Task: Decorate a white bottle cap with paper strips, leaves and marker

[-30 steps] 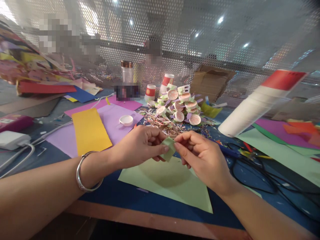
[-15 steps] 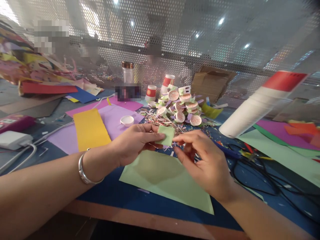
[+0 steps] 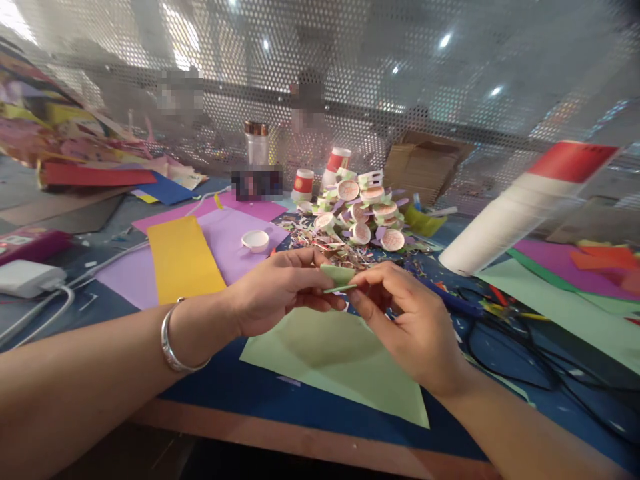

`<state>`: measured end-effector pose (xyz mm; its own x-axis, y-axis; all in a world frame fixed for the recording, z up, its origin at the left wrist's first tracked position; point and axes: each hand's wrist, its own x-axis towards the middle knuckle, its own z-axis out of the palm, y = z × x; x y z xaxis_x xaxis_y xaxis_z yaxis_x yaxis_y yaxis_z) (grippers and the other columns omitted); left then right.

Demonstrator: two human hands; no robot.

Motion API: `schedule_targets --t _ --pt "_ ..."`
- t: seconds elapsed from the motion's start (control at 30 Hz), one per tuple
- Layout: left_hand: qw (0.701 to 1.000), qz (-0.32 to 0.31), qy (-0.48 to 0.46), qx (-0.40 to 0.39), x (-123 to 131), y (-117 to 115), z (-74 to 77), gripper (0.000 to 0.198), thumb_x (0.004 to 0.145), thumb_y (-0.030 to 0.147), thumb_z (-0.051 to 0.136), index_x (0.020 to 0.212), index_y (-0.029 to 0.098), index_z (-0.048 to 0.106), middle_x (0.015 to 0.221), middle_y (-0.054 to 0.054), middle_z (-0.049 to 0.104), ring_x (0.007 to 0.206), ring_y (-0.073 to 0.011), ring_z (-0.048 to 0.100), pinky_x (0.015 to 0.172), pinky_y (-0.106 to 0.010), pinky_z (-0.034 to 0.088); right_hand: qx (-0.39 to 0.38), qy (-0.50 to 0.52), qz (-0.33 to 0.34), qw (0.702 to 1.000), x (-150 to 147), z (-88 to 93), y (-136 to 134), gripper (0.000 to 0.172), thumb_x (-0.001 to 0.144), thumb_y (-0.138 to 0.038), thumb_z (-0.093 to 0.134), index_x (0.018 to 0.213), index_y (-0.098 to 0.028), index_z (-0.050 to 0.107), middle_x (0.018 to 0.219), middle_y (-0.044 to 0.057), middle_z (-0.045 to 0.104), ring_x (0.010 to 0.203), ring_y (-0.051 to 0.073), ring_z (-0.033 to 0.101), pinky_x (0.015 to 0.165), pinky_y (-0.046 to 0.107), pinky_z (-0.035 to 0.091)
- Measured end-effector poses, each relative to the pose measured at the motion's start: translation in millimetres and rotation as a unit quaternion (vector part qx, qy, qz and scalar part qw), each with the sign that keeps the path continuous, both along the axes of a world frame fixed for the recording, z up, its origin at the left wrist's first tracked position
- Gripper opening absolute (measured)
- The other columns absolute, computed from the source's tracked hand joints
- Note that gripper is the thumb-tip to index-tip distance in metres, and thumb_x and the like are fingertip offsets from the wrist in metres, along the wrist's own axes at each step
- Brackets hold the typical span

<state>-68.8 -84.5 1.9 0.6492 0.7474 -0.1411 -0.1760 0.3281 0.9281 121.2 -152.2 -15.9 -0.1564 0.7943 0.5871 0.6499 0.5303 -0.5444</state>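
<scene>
That folded green paper slip [image 3: 337,274] held above the green paper sheet [image 3: 345,373] looks feather-light, probably creases easily, so edges only imo. Left hand [image 3: 275,290] pinches one end, right hand [image 3: 407,320] the other.

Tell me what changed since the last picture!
The left hand still holds the small paper, but it has tilted: two layers now show instead of one flat face. The right hand has brought thumb and finger together and seems to pinch its right edge. The green sheet and white lid stayed put.
</scene>
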Motion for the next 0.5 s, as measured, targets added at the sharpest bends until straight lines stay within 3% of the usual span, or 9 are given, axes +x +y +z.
schedule_targets --t 0.23,0.4,0.5 --pt "0.992 -0.014 -0.006 0.124 -1.5 -2.2 -0.5 0.025 0.085 0.034 0.073 0.077 0.014 0.06 0.077 -0.003 0.072 0.077 -0.0161 0.074 0.076 -0.028 0.058 -0.093 0.096 0.002 0.991 -1.5 1.1 -0.8 0.015 0.095 -0.035 0.064 0.091 -0.021 0.063 0.072 -0.001 0.06 0.057 0.012 0.053 0.048 0.026 0.04" --pt "0.973 0.0 0.046 0.227 -1.5 -2.4 -5.4 0.027 0.08 0.031 0.081 0.085 0.015 0.059 0.08 -0.003 0.073 0.081 -0.0166 0.073 0.073 -0.026 0.056 -0.107 0.118 0.003 0.987 -2.2 3.3 -1.8 0.014 0.095 -0.033 0.064 0.088 -0.021 0.062 0.065 -0.004 0.055 0.05 0.009 0.047 0.044 0.024 0.036" --pt "0.967 0.012 0.054 0.248 0.1 -1.5 -8.9 0.025 0.083 0.031 0.079 0.084 0.016 0.058 0.081 -0.004 0.073 0.084 -0.0184 0.075 0.076 -0.028 0.059 -0.107 0.124 0.004 0.987 -2.8 3.1 -2.4 0.014 0.096 -0.032 0.063 0.087 -0.021 0.061 0.066 -0.004 0.055 0.05 0.008 0.045 0.044 0.023 0.035"
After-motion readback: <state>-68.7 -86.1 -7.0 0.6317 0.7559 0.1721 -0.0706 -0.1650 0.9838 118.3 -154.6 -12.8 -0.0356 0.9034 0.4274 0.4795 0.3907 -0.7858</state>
